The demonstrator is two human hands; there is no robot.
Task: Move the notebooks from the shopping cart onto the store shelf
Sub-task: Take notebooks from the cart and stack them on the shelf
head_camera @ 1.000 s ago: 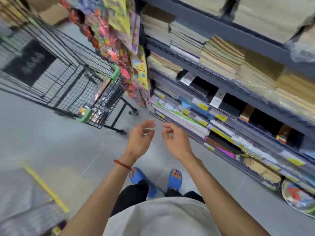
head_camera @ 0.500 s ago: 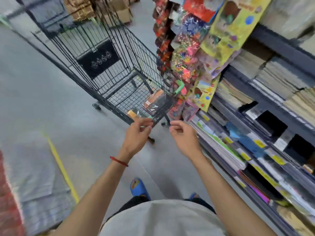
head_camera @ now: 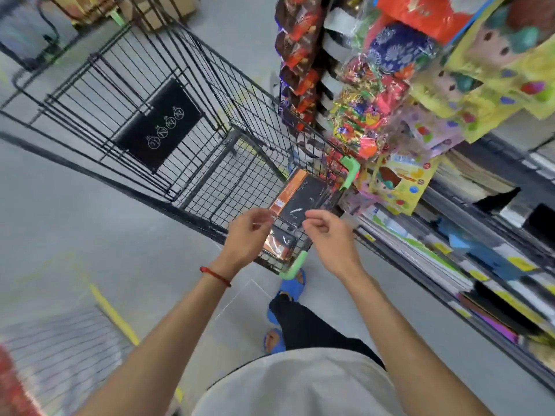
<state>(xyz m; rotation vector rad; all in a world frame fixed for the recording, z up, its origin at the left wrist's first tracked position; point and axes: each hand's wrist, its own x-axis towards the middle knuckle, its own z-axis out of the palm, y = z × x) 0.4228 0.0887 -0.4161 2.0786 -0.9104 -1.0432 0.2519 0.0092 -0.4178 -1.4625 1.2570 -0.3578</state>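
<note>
Reaching over the cart (head_camera: 255,115), you held your left hand (head_camera: 246,235) and right hand (head_camera: 330,235) just above the notebooks (head_camera: 300,199), fingers loosely curled and holding nothing. At least two black and orange notebooks lay in the cart. I think you had all the lifting onto the shelf (head_camera: 450,250) left to do.

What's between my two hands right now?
In the head view, black-and-orange notebooks show in the gap between the left hand and the right hand, lying lower down inside the shopping cart.
</note>
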